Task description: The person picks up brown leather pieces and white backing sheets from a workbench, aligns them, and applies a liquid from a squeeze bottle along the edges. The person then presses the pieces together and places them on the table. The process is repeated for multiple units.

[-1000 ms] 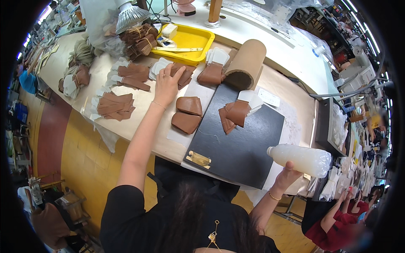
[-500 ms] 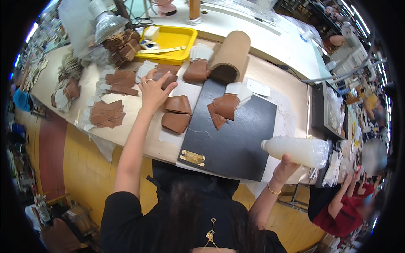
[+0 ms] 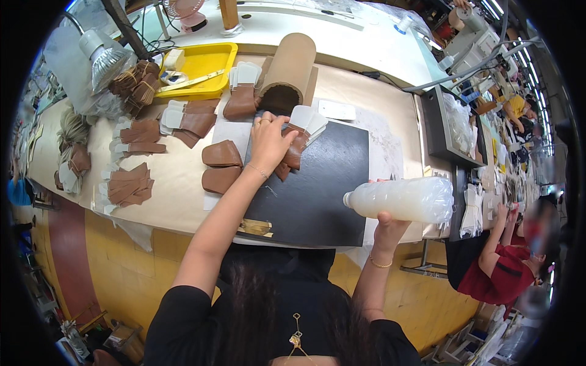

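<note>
My left hand (image 3: 271,146) is over the brown leather pieces (image 3: 297,152) on the black board (image 3: 323,201), fingers bent around a leather piece. Its fingertips are partly hidden. White backing tabs (image 3: 310,122) fan out from these pieces toward the upper right. In my right hand (image 3: 389,230) lies a clear plastic bottle (image 3: 403,200) with whitish contents, tilted on its side, its neck pointing left above the board's right edge. Just left of the board are two stacks of folded brown leather pieces (image 3: 221,166).
More leather pieces (image 3: 192,119) lie in piles on the left. Behind them are a yellow tray (image 3: 213,64) and a bulb lamp (image 3: 104,55). A brown roll (image 3: 292,64) lies behind the board. A dark box (image 3: 448,131) stands right. A co-worker in red (image 3: 503,268) sits far right.
My left hand has moved right, from the leather pile near the tray to the pieces on the black board. My right hand still holds the bottle. The whole view has shifted.
</note>
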Tool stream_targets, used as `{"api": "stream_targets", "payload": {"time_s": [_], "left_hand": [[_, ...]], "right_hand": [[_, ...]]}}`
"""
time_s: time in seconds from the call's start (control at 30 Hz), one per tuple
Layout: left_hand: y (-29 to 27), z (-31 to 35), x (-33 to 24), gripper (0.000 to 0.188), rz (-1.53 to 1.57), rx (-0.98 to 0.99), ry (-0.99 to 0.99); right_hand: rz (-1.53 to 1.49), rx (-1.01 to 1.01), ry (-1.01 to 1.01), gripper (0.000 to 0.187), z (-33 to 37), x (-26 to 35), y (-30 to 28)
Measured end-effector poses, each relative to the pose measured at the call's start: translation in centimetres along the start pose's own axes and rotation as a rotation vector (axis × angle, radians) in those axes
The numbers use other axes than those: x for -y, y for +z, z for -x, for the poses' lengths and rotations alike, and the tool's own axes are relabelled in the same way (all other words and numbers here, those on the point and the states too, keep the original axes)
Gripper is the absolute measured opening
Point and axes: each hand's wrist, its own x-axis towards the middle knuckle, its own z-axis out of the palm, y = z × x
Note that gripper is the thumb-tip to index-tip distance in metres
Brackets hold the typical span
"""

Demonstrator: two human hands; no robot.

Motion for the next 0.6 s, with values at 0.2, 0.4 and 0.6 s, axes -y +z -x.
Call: {"api": "stream_targets", "payload": {"time_s": [0.2,0.4,0.6], "left_hand": [[-1.1,2.0,-2.2,0.026,0.644,0.146,-0.006],[-0.3,7.3,-2.8,0.039,0.604,0.781,-0.263],[-0.4,8.5,-2.5,0.042,0.583,0.715,-0.292]], "right_hand": [[0.039,-0.150,-0.010,0.098,-0.2,-0.4,-0.7],[0.084,-0.124,-0.041,0.084,0.2,-2.4,-0.5],[0.291,0.165,0.074,0.054,2.7,-4.1,2.4]]}}
